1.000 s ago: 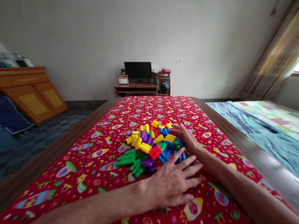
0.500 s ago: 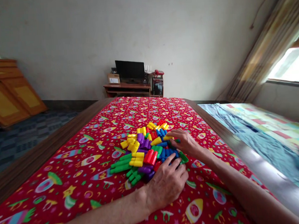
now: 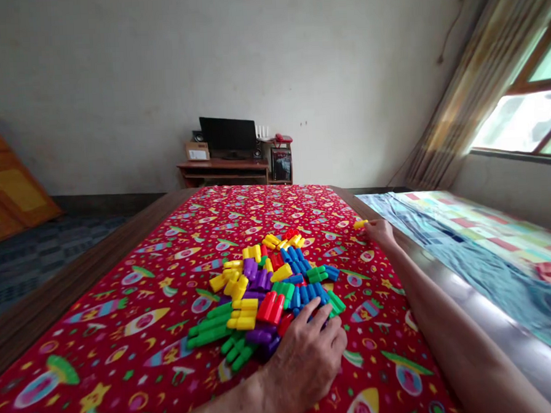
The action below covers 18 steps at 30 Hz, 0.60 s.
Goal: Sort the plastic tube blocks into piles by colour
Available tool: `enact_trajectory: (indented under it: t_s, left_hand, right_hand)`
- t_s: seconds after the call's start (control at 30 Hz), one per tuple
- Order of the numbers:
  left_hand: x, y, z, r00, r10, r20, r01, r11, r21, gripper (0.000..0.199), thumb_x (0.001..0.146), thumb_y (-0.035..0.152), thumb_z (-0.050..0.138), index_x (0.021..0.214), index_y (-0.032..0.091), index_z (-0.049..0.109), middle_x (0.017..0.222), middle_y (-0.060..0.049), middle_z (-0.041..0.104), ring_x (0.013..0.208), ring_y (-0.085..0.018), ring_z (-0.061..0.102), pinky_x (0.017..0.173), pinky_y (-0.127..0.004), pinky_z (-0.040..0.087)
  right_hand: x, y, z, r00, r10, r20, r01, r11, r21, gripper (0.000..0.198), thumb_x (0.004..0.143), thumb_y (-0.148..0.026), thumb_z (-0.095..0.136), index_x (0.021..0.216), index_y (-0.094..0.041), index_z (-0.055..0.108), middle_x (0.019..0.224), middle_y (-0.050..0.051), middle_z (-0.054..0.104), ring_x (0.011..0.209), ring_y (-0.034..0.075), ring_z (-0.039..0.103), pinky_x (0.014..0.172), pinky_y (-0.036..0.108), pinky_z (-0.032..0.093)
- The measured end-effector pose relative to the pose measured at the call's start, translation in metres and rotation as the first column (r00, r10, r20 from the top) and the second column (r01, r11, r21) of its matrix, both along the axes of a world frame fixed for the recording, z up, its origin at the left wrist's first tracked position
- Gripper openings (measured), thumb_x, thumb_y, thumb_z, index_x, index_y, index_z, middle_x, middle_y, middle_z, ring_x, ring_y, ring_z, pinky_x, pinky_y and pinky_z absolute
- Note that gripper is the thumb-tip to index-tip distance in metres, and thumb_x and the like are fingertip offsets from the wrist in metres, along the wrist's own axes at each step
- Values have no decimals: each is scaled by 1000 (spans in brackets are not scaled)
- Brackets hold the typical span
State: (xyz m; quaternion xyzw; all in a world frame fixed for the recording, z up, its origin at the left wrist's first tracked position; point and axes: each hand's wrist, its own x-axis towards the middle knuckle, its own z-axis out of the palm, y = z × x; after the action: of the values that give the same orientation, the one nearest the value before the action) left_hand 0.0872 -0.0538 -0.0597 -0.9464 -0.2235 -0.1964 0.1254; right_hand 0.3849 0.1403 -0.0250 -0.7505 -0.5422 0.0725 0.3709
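A heap of plastic building blocks in yellow, purple, green, red and blue lies on the red patterned cloth (image 3: 135, 275). My left hand (image 3: 311, 352) rests at the near right edge of the heap, its fingers spread over blue blocks (image 3: 314, 291) there; the fingertips are partly hidden. Out to the right, apart from the heap, my right hand (image 3: 382, 232) pinches a yellow block (image 3: 361, 224) over the cloth's right side. Green blocks (image 3: 212, 329) sit at the heap's left edge, and a red block (image 3: 270, 308) lies near its middle.
Dark wooden table edges show along both sides of the cloth. A bed (image 3: 448, 240) with a checked cover stands to the right. Beyond the table's far end is a desk (image 3: 225, 166) with a monitor (image 3: 228, 134). An orange cabinet (image 3: 16, 189) is at the left.
My right hand has moved from the heap's right side out to the right, carrying a yellow block. My left hand stays on the heap's near edge. The view has shifted slightly right.
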Motion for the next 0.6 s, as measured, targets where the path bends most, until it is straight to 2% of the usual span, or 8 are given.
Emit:
enact_trajectory:
  t_s: [0.13,0.23,0.3,0.37,0.4,0.43,0.47,0.6]
  left_hand:
    - [0,0,1,1000,-3,7,3,1000,11,24,92,22,49,112,14,60,117,-6,64,117,-24,53,110,-42,31]
    - [0,0,2,1000,-1,9,1,1000,16,24,91,22,51,111,14,61,117,-6,64,116,-24,54,110,-41,31]
    - [0,-1,3,1000,-1,6,1,1000,15,23,90,21,51,111,14,61,117,-6,64,115,-24,54,110,-41,31]
    - [0,-1,4,1000,0,0,0,1000,9,24,90,21,51,111,14,61,117,-6,65,115,-24,54,110,-40,31]
    - [0,-1,4,1000,3,-1,-3,1000,5,24,90,21,51,112,14,61,116,-6,65,116,-24,54,110,-40,31]
    - [0,-1,4,1000,5,-3,-5,1000,1,24,91,21,51,112,14,61,116,-6,65,116,-24,54,110,-41,31]
    - [0,-1,4,1000,7,-6,-7,1000,-1,25,91,21,50,113,15,60,116,-6,65,117,-24,54,110,-41,31]
    - [0,-1,3,1000,2,6,-2,1000,4,24,92,21,49,112,15,61,116,-6,65,116,-24,54,110,-40,32]
  right_hand:
    - [-19,-8,15,981,-46,186,46,999,5,23,82,-18,51,83,-10,73,88,19,71,88,28,67,78,36,47]
    - [-57,-14,20,914,211,348,-237,971,33,29,88,-20,46,97,-13,73,87,14,73,83,23,67,77,33,48]
    - [-91,-16,14,785,467,407,-520,854,25,29,89,-22,48,103,-15,72,86,11,73,82,21,67,78,31,49]
    - [-123,-16,3,556,691,462,-774,633,-17,31,87,-19,53,114,-19,68,100,11,72,95,21,65,86,33,48]
    - [-136,-15,-3,454,752,478,-840,540,-52,34,86,-14,53,117,-19,66,105,11,71,100,20,64,90,33,47]
    - [-145,-14,-8,382,785,488,-873,479,-88,38,85,-9,52,119,-19,65,108,11,70,102,20,63,92,34,46]
    - [-152,-12,-12,353,796,492,-879,463,-119,39,85,-5,50,119,-18,65,108,11,69,102,19,63,93,34,45]
    - [-148,-9,-15,428,776,463,-813,554,-178,31,88,-6,49,113,-12,65,103,14,70,92,19,65,82,30,48]
